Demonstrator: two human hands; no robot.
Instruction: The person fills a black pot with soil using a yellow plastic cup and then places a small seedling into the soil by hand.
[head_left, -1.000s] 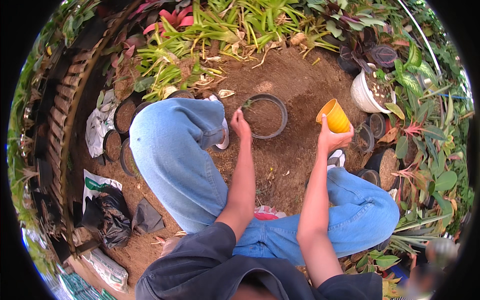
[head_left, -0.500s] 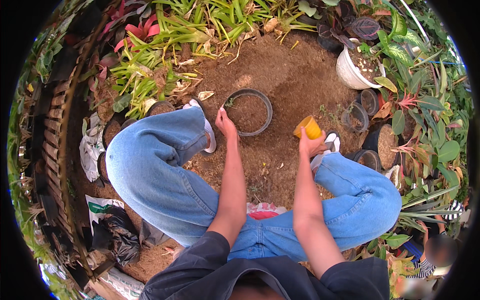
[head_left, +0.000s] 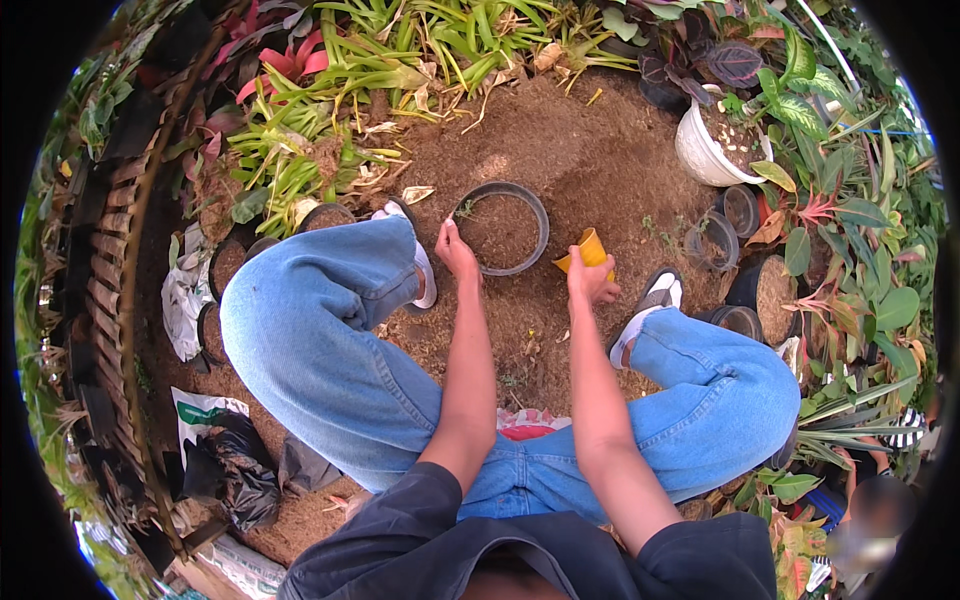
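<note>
My right hand (head_left: 595,285) is closed around a yellow plastic cup (head_left: 588,250), tilted with its mouth toward the black pot. The cup's contents cannot be seen. My left hand (head_left: 457,250) is pinched at the pot's left rim, holding a small green seedling (head_left: 464,208) whose leaves lean over the rim. The round black pot (head_left: 545,232) sits on the soil between my feet, with brown soil inside it.
Leafy green plants (head_left: 400,75) border the far side. To the right stand a white pot (head_left: 705,155), several black pots (head_left: 712,243) and potted foliage. A black plastic bag (head_left: 248,480) lies at lower left. Another person (head_left: 878,500) is at lower right.
My right hand has moved left with the yellow cup, bringing it closer to the pot and tipping it further. My left hand stays at the pot's rim with the seedling.
</note>
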